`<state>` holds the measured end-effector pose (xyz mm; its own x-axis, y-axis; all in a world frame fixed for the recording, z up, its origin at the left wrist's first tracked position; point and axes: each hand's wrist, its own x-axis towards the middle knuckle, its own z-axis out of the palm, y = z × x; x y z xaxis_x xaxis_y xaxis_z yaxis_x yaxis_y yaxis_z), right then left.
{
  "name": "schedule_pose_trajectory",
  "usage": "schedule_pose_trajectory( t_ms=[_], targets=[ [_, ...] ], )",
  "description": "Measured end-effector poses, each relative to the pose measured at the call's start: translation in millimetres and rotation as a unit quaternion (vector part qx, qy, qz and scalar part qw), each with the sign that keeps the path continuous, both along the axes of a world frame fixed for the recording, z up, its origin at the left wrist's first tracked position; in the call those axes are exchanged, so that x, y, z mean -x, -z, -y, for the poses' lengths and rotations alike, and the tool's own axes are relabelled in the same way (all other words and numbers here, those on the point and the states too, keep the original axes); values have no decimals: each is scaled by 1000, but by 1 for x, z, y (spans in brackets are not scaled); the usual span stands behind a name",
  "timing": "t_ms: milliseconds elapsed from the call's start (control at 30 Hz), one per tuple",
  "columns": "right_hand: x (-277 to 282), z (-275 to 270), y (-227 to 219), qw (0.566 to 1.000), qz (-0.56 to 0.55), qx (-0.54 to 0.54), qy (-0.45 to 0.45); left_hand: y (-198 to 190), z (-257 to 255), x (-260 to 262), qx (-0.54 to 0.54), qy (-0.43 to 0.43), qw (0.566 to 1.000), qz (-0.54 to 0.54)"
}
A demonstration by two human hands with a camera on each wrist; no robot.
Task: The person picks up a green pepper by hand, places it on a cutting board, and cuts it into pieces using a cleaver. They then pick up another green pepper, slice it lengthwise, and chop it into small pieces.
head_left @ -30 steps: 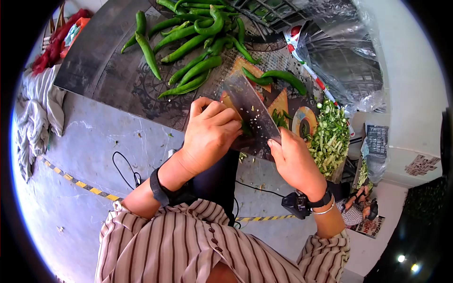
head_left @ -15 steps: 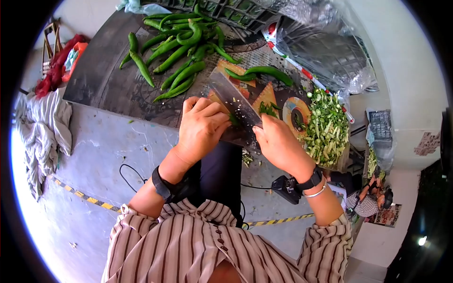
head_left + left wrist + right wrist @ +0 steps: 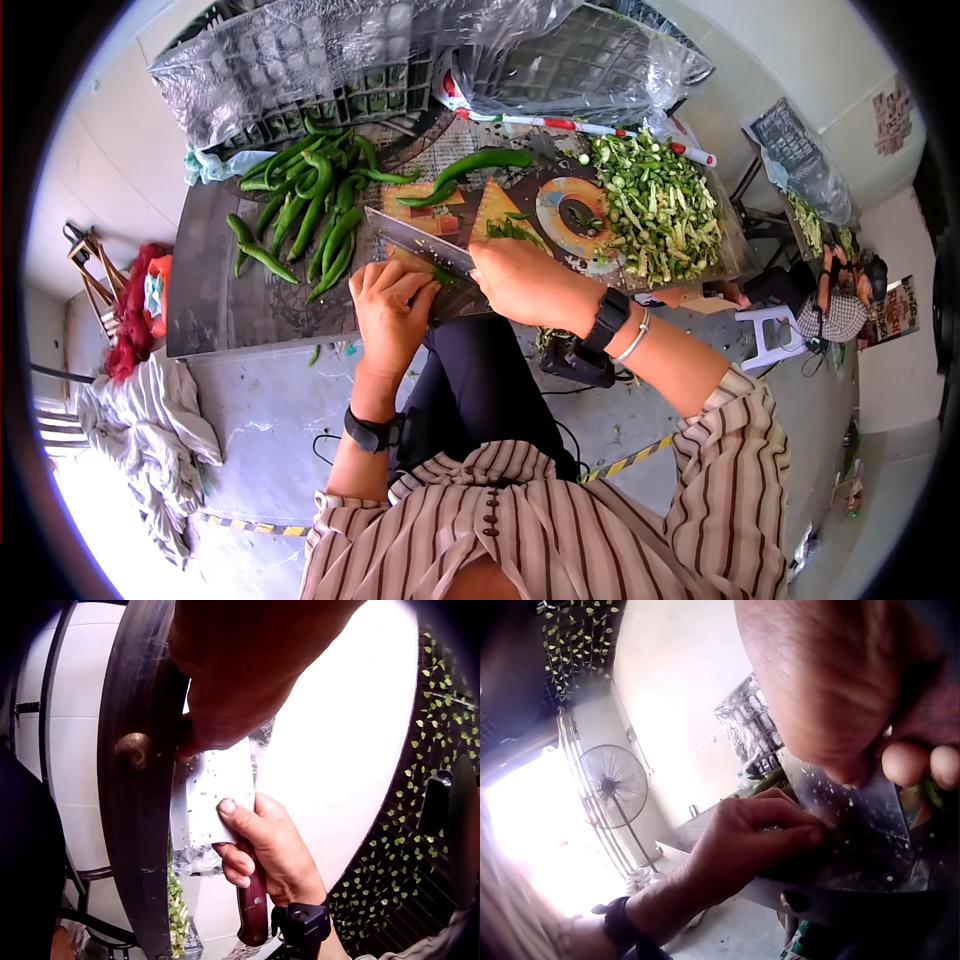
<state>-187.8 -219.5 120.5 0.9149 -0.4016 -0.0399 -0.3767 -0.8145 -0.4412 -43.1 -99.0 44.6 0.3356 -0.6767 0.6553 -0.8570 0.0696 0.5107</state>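
My right hand (image 3: pixel 525 280) grips a cleaver by its dark red wooden handle (image 3: pixel 253 906), thumb against the blade. Bits of pepper dot the broad cleaver blade (image 3: pixel 425 243), which stands on edge over the table's near side. Just left of it, my left hand (image 3: pixel 392 312) has its fingers bent down over a green chili pepper (image 3: pixel 442 274), mostly hidden by the fingers and blade. In the right wrist view the left fingertips are close to the blade face. Cut green pieces (image 3: pixel 512 230) lie beyond the right hand.
Whole green peppers (image 3: pixel 310 200) are heaped at the left of the dark table (image 3: pixel 215 300); two more peppers (image 3: pixel 480 165) lie mid-table. Chopped peppers (image 3: pixel 660 215) form a pile at the right. Plastic-covered crates (image 3: pixel 350 60) and a red-and-white pole (image 3: pixel 560 123) line the back.
The head view has turned and shifted, showing more of the table and crates. Both hands stay together at the near edge, cleaver and pepper still held; the blade now appears narrower.
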Motion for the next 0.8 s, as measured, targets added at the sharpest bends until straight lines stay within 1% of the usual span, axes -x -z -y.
schedule_pose_trajectory(
  t_ms=[467,500,567,633,700,767,800],
  targets=[
    [-4,-3,-3,999,-26,-4,18,4,2,-1,-2,-5,1000,3],
    [-6,-3,-2,1000,-21,1,19,3,1,-1,-2,-4,1000,3],
    [-11,-4,2,1000,-16,5,20,-1,1,2,13,29,999,19],
    [-24,-3,7,997,39,54,-25,0,1,3,5,22,1000,18],
    [-28,1,6,999,32,38,-18,0,-2,4,-3,1,1000,2],
    [-27,5,9,999,40,16,-6,-1,-2,5,-18,-6,1000,-8],
    [-26,7,7,999,34,20,-13,-1,-2,5,-10,-8,1000,-5]
  ],
)
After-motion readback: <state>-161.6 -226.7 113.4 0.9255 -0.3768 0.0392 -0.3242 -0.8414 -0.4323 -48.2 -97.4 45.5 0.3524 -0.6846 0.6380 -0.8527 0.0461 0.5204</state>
